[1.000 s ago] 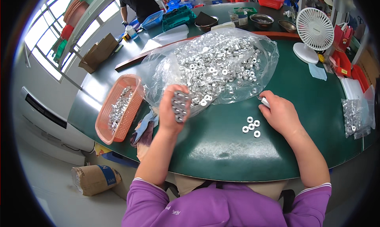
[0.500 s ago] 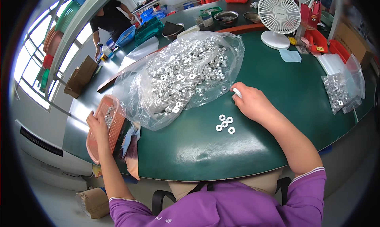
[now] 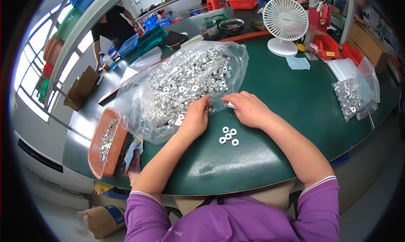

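A large clear plastic bag (image 3: 143, 111) full of small silvery metal rings (image 3: 185, 79) lies open on the green table. At its near right edge, my left hand (image 3: 196, 119) has its fingers bent together; whether they hold something is hidden. My right hand (image 3: 249, 110) faces it from the right, closed on a small white piece (image 3: 231, 105) that pokes out by the thumb and is too small to name. A gap separates the two hands. Just below them, several loose metal rings (image 3: 228, 136) lie in a small cluster on the tabletop.
A pink basket (image 3: 95, 159) of small metal parts stands at left beside a crumpled cloth (image 3: 134, 155). At right lies a smaller bag of rings (image 3: 348, 96). Behind are a white fan (image 3: 283, 47), a blue cloth (image 3: 298, 63) and red bins (image 3: 325, 45). Another person (image 3: 113, 26) stands far left.
My left hand has left the pink basket and come right to the bag's edge. My right hand, still holding the white piece, has shifted left towards it. The whole view has shifted slightly.
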`<state>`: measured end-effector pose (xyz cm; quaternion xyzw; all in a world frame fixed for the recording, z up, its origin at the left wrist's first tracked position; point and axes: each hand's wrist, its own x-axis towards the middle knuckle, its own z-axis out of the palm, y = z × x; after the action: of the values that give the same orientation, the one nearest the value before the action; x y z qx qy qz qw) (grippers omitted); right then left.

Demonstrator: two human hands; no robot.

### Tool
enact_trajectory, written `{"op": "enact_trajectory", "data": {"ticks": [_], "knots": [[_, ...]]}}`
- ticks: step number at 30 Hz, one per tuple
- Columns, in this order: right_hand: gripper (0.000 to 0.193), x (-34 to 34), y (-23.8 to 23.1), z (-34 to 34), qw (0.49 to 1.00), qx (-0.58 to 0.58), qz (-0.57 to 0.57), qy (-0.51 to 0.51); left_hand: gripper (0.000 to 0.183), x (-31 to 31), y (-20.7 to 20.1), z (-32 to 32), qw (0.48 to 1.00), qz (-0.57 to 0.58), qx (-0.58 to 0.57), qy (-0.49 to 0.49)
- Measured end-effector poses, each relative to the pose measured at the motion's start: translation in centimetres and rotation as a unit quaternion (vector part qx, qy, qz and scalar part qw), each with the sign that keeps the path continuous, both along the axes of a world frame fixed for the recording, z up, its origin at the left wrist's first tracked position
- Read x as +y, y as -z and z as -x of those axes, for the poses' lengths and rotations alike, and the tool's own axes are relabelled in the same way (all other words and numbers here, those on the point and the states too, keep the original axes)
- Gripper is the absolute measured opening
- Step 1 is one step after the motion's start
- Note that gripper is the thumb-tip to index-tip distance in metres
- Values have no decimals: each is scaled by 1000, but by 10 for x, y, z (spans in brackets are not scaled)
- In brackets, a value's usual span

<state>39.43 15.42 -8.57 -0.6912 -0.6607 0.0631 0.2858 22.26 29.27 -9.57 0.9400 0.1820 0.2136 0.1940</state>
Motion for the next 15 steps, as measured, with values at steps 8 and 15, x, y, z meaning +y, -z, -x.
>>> {"op": "enact_trajectory", "data": {"ticks": [8, 15], "knots": [[42, -11, -7, 4, 973, 200, 64, -101, 49, -47, -11, 18, 959, 276, 1, 59], [31, -23, -36, 2, 960, 231, 158, -32, 63, -60, -13, 41, 960, 259, -64, 79]]}}
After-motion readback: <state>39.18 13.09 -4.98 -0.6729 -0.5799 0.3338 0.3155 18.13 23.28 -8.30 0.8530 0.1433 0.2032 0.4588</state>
